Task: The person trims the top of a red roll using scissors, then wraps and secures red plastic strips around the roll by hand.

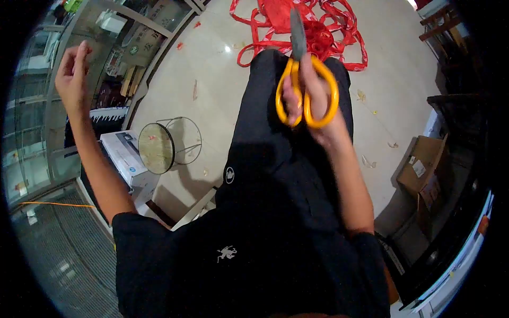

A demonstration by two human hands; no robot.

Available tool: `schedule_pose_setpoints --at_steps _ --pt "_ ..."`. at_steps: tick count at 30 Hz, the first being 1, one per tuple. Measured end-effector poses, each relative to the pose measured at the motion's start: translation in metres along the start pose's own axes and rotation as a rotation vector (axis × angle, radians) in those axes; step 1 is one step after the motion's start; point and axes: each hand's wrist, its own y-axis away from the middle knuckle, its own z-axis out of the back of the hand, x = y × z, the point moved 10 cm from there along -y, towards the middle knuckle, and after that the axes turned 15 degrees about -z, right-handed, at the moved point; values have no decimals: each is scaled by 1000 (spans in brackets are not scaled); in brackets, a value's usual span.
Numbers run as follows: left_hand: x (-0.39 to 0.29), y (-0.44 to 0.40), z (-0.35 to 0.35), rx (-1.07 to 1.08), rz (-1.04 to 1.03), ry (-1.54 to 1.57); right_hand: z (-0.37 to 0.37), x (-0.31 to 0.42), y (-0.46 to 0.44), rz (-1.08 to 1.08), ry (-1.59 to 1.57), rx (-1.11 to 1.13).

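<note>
My right hand [313,100] grips a pair of scissors [331,108] with yellow-orange handles, fingers in the loops. The dark blades point away from me and look closed, above my knees. Just beyond the blades, red plastic ribbon [347,32] lies on the floor in a tangled heap. My left hand [74,77] is raised far out to the left, beside the glass cabinet. Its fingers are curled together, and I cannot make out whether anything is between them.
A round stool [157,148] with wire legs stands on the tiled floor [212,79] at my left. Near it is a white printed box [122,153]. The glass cabinet [47,111] runs along the left side. An open cardboard box [419,164] sits at right. Small scraps are scattered on the tiles.
</note>
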Motion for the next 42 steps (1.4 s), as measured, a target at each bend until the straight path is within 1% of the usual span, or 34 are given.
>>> schedule_pose_setpoints --at_steps 1,3,5,7,8,10,11,12,13,14,15,16,17,18,20,22,23,24,26,27,28,29,30,31,32,33,34,35,36,37,38,39,41,42 --pt "8 2 16 55 -20 -184 0 31 11 149 63 -51" --pt "16 15 60 19 -173 -548 4 70 33 297 127 -98" --pt "75 36 121 84 -60 -656 17 124 83 681 -177 254" --pt "119 61 176 65 40 -783 55 163 131 872 -256 387" --pt "160 75 208 62 43 -777 74 168 144 884 -204 314" --pt "275 127 232 336 467 -454 117 166 161 890 -158 102" --pt "260 153 181 530 652 -409 142 158 165 876 -161 -37" --pt "234 177 118 791 877 -214 164 142 164 836 -129 -344" --pt "191 204 58 1079 1080 -37 181 123 159 728 27 -498" --pt "141 188 23 1413 1174 -122 197 104 152 639 38 -546" --pt "168 126 22 1201 881 -239 230 75 150 585 -109 -666" --pt "189 107 11 1079 745 -273 223 65 137 496 -52 -571" --pt "205 88 2 965 604 -315 238 46 137 352 -15 -719" --pt "207 70 -13 693 133 -635 249 37 144 327 18 -866" --pt "270 152 -68 1041 77 -632 304 11 160 136 82 -1113" --pt "268 167 -120 1272 418 -524 316 14 176 118 267 -1215" --pt "261 175 -144 1381 586 -490 357 13 182 113 342 -1181" --pt "286 201 -161 1380 560 -483 359 20 191 129 335 -1201" --pt "266 160 -194 737 -68 -638 364 60 203 270 292 -1139" --pt "261 166 -206 751 -95 -610 357 77 214 377 166 -1143" --pt "258 171 -228 746 10 -329 356 101 223 496 45 -1156" --pt "251 170 -256 739 99 -39 402 122 229 497 46 -1229" --pt "242 156 -271 654 -28 -6 388 146 236 444 130 -1280" --pt "219 142 -298 651 -273 -237 428 164 256 429 105 -1422" --pt "171 129 -318 808 -250 -158 476 177 270 597 -13 -1393" --pt "135 124 -335 715 -136 201 492 193 291 584 152 -1457" --pt "107 119 -358 758 15 325 504 209 313 573 314 -1526" --pt "92 117 -374 793 180 423 456 224 351 508 656 -1839" --pt "80 109 -391 809 151 451 454 229 384 448 818 -2005" --pt "64 91 -396 722 -61 304 457 233 417 373 967 -2184" --pt "54 79 -385 619 -253 145 464 233 446 208 1004 -2251" --pt "32 81 -389 667 -207 76 472 228 485 169 1048 -2315" --pt "18 113 -416 880 251 719 469 208 538 -109 1078 -2280" --pt "-10 125 -427 1001 121 666 475 190 561 -196 1128 -2220"
